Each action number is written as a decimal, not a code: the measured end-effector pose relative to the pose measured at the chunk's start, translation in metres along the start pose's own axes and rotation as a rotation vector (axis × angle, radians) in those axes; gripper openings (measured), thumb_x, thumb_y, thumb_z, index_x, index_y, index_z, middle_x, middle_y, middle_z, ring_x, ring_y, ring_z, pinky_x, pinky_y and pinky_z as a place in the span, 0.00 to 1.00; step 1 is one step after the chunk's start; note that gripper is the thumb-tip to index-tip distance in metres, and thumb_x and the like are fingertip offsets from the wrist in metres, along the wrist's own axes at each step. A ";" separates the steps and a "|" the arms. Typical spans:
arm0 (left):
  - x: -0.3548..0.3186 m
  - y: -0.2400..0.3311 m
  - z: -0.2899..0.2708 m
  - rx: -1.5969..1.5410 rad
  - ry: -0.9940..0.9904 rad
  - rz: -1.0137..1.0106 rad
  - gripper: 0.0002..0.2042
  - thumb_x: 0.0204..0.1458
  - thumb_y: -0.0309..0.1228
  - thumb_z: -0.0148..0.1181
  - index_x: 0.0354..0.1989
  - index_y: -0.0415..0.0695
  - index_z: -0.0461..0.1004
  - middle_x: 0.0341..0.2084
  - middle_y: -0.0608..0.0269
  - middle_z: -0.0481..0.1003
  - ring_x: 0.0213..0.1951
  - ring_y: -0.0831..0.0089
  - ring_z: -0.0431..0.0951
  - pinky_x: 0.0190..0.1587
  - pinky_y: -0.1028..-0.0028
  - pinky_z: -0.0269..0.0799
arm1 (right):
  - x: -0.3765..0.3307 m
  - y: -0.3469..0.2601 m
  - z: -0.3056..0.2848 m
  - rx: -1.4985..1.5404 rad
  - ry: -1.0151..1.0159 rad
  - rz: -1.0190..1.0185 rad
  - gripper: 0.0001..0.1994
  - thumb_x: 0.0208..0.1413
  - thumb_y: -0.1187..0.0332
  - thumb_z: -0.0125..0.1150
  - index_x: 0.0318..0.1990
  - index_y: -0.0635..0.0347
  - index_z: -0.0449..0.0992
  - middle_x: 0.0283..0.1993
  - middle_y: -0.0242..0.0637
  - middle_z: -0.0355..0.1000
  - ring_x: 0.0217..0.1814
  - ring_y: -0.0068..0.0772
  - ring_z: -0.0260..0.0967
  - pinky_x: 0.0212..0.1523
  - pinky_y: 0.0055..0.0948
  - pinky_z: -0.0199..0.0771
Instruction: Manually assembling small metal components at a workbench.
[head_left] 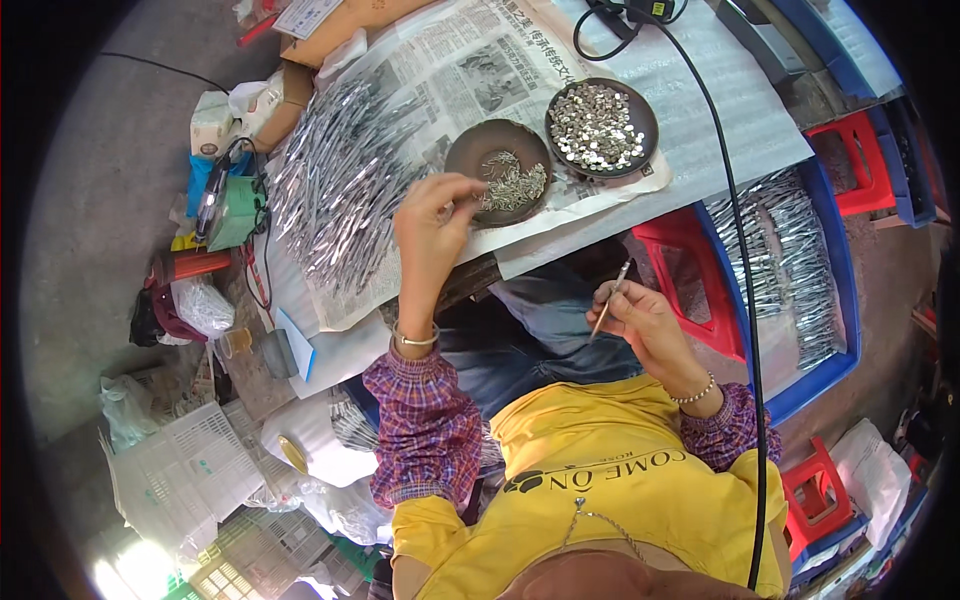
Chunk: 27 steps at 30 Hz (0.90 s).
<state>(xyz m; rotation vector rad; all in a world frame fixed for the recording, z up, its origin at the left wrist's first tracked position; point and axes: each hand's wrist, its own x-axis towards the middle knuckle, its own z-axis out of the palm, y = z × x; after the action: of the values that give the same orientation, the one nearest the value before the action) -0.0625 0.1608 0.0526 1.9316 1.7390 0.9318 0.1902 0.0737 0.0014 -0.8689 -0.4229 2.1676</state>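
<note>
My left hand (436,215) reaches forward to the rim of a dark round dish of small thin metal pins (503,172), its fingertips pinched at the edge; whether a pin is between them I cannot tell. My right hand (640,318) hovers over my lap and grips a slim metal rod (612,298) that points up and away. A second dark dish, full of small shiny round metal pieces (598,126), stands just right of the first. Both dishes rest on newspaper (450,60) spread over the table.
A big heap of silvery metal rods (340,175) lies on the newspaper at the left. A blue crate (800,260) with more rods sits to the right, red stools (690,270) beside it. A black cable (740,250) runs down the right. Bags and white baskets (190,470) crowd the floor at left.
</note>
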 end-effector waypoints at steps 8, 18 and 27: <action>0.009 -0.001 0.029 0.222 0.018 0.178 0.05 0.37 0.25 0.61 0.26 0.44 0.77 0.25 0.63 0.72 0.32 0.64 0.69 0.36 0.70 0.65 | -0.001 0.003 -0.004 -0.017 -0.017 0.048 0.11 0.56 0.68 0.53 0.43 0.64 0.71 0.33 0.29 0.69 0.35 0.20 0.68 0.40 0.21 0.71; 0.002 0.003 0.022 -0.135 0.036 -0.072 0.05 0.38 0.22 0.61 0.27 0.41 0.77 0.21 0.64 0.73 0.23 0.75 0.68 0.27 0.79 0.63 | -0.003 0.002 -0.007 -0.045 0.064 0.056 0.14 0.54 0.72 0.56 0.48 0.66 0.69 0.34 0.30 0.69 0.34 0.18 0.67 0.38 0.20 0.73; -0.004 0.003 0.021 -0.164 0.105 -0.115 0.05 0.40 0.21 0.60 0.28 0.40 0.77 0.21 0.68 0.74 0.19 0.84 0.64 0.23 0.83 0.59 | -0.001 -0.001 -0.010 0.133 -0.020 0.169 0.14 0.59 0.67 0.49 0.48 0.66 0.68 0.32 0.29 0.68 0.31 0.17 0.65 0.34 0.17 0.69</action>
<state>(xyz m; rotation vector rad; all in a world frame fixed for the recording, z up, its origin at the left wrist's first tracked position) -0.0456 0.1597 0.0392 1.6896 1.7508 1.1142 0.1986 0.0736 -0.0048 -0.8356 -0.2183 2.3312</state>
